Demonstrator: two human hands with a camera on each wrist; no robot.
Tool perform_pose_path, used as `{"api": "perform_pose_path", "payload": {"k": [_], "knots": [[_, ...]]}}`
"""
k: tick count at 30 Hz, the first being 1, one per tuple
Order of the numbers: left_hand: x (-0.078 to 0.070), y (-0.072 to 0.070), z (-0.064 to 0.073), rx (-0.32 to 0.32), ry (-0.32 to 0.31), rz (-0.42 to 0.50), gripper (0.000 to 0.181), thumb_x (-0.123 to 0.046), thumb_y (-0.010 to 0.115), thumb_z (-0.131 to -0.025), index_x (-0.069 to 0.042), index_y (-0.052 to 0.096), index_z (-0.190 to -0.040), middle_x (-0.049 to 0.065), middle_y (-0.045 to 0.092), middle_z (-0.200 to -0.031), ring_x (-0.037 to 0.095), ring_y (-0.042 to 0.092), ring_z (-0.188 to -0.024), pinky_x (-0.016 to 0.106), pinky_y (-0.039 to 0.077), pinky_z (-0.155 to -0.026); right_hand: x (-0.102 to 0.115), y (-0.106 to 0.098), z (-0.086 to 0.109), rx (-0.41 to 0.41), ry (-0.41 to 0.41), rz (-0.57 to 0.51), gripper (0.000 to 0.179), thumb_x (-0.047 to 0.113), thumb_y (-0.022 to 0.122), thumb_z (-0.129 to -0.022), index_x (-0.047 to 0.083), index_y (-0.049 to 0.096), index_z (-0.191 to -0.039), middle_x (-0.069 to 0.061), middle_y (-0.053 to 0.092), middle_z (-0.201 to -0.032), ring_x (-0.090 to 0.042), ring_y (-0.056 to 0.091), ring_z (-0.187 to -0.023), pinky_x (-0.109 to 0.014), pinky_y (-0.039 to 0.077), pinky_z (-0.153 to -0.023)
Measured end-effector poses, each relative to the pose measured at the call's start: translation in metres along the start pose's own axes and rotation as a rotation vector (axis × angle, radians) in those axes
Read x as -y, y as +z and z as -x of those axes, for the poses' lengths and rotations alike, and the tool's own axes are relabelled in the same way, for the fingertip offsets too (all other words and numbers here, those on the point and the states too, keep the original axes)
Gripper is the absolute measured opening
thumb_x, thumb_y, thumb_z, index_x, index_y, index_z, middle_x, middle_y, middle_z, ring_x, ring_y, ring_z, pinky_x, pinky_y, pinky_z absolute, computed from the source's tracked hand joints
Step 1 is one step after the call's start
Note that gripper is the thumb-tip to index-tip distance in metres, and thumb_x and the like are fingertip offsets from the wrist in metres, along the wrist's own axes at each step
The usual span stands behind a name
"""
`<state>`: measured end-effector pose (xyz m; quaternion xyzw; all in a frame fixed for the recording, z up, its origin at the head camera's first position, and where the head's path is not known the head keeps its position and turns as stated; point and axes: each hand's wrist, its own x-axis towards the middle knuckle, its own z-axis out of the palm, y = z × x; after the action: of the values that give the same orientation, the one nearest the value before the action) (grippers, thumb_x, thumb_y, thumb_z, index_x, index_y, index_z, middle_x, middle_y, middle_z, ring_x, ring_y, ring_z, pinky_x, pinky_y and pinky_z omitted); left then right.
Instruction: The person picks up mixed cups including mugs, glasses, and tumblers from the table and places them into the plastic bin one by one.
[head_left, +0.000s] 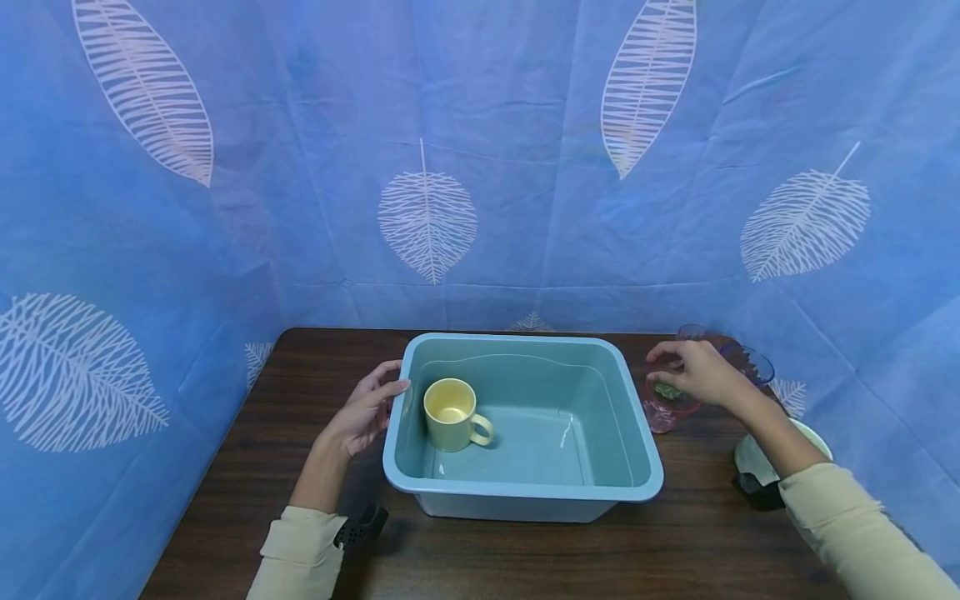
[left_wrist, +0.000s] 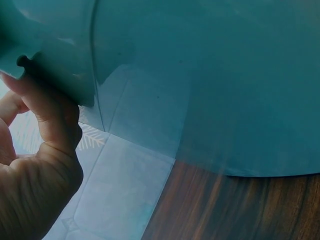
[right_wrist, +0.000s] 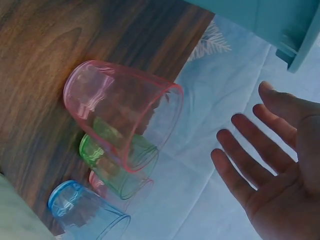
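A light blue-green plastic basin (head_left: 517,490) stands on the dark wooden table, with a yellow mug (head_left: 448,421) upright inside near its left wall. My left hand (head_left: 367,408) grips the basin's left rim, thumb on the edge and fingers along the outer side. Over the cups at the right, my right hand (head_left: 697,372) hovers with loosely bent fingers and holds nothing. Nearest below it is a clear pink cup (right_wrist: 115,107). Behind that stand a green cup (right_wrist: 117,165), a second pink cup (right_wrist: 145,192) and a blue cup (right_wrist: 90,212), all see-through.
A pale round container (head_left: 806,435) is partly hidden behind the right forearm. Blue cloth (head_left: 525,208) with white leaf prints hangs behind and beside the wooden table (head_left: 480,554). Each wrist wears a dark strapped device (head_left: 363,527).
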<state>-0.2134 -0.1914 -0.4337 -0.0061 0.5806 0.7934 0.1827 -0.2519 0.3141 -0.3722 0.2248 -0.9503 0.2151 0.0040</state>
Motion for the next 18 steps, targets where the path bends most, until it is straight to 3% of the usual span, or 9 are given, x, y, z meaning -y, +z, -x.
{"api": "perform_pose_path", "payload": {"k": [6,18], "knots": [[0.001,0.0,0.0,0.002,0.008,-0.004,0.046,-0.012,0.054,-0.108,-0.006,0.034,-0.149,0.006,0.071,-0.102,0.014,0.077,-0.078,0.024,0.063,-0.063,-0.005,0.007,0.003,0.034,0.075,0.047,0.035,0.01,0.078,-0.091,-0.009,0.067,-0.118,-0.022,0.071,-0.102,-0.024,0.067,-0.078,-0.044,0.058,-0.065],[0.002,0.0,-0.001,0.005,0.016,-0.006,0.046,-0.013,0.054,-0.108,-0.006,0.035,-0.148,0.007,0.07,-0.104,0.014,0.077,-0.079,0.025,0.064,-0.064,-0.019,0.018,0.01,0.018,0.106,0.1,0.045,0.015,0.08,-0.09,-0.013,0.065,-0.122,-0.03,0.067,-0.108,-0.047,0.068,-0.095,-0.058,0.061,-0.074]]}}
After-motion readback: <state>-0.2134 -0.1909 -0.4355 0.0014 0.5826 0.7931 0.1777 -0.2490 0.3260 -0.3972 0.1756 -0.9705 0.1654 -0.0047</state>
